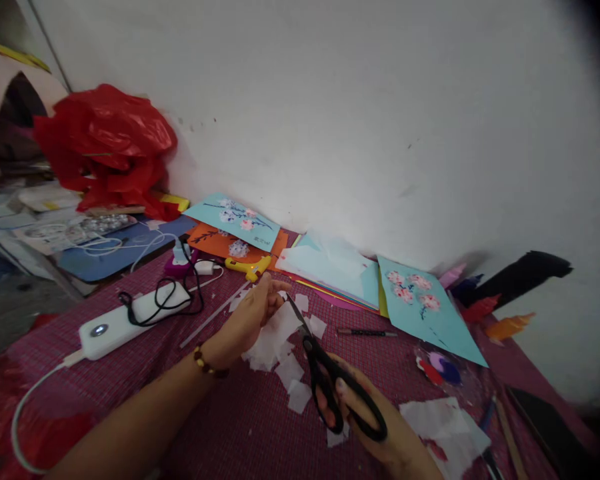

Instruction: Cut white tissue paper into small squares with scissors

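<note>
My right hand (355, 400) grips a pair of black-handled scissors (323, 380), its thumb and fingers through the loops. The blades point up and left, with their tip close to the fingers of my left hand (263, 303). Those left fingers are curled together in a pinch; what lies between them is too small to make out. A beaded bracelet (205, 360) circles the left wrist. Below and between both hands, small cut pieces of thin white paper (290, 370) are scattered on the checked red tablecloth (220, 420).
A yellow glue gun (250, 267) lies beyond my left hand. To the left are a white power bank (135, 320) and black cable. Blue flower cards (425, 300) lean along the wall, with a dark pen (365, 332) before them. More white paper (435, 420) lies right.
</note>
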A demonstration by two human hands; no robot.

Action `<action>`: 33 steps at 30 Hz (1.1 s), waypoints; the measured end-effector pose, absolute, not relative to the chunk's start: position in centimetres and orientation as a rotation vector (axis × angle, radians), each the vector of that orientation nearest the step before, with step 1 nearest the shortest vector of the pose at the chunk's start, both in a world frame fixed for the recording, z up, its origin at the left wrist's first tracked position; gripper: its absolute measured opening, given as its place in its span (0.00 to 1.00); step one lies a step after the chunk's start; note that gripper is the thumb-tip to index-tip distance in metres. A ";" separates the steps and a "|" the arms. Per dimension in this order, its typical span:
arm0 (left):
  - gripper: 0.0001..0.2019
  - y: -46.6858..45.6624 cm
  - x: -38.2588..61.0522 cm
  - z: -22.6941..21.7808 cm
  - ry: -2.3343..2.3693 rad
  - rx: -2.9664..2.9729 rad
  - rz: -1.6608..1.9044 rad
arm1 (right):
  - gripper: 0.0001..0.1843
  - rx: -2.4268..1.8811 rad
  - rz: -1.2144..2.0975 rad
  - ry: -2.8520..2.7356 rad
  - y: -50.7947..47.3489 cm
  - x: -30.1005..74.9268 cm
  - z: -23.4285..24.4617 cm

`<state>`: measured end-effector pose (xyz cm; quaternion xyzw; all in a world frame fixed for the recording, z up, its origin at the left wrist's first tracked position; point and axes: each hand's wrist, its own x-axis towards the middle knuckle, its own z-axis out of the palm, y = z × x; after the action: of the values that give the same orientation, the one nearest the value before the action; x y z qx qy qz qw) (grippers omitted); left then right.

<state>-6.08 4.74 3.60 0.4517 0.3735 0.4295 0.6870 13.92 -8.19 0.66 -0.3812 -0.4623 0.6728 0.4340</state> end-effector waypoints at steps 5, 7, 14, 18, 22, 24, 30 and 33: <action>0.25 4.9 -7.6 3.4 0.675 0.819 0.642 | 0.28 -0.913 1.677 -1.035 -8.2 14.2 0.7; 0.23 4.9 -8.1 3.2 0.661 0.946 0.542 | 0.27 -0.920 1.663 -1.011 -8.2 14.4 0.7; 0.18 5.0 -8.5 2.7 0.799 1.082 0.534 | 0.24 -0.973 1.635 -1.007 -8.0 14.3 0.8; 0.17 5.0 -8.6 2.7 0.811 1.099 0.568 | 0.21 -1.015 1.586 -1.106 -7.8 13.7 1.3; 0.15 5.3 -8.8 2.8 0.831 1.082 0.634 | 0.22 -1.044 1.565 -1.116 -8.0 13.4 1.2; 0.14 5.5 -8.8 2.6 0.849 1.017 0.709 | 0.24 -0.998 1.593 -1.100 -8.2 13.6 0.8; 0.14 6.0 -8.7 2.4 0.766 0.943 1.080 | 0.26 -1.046 1.590 -1.293 -8.5 14.4 0.1; 0.15 5.7 -8.5 2.8 0.806 0.979 1.108 | 0.29 -1.136 1.563 -1.425 -8.3 14.2 0.7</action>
<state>-8.55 5.75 2.76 0.4336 0.3570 0.4909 0.6660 14.16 -8.27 0.70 -0.4410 -0.5534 0.6067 0.3621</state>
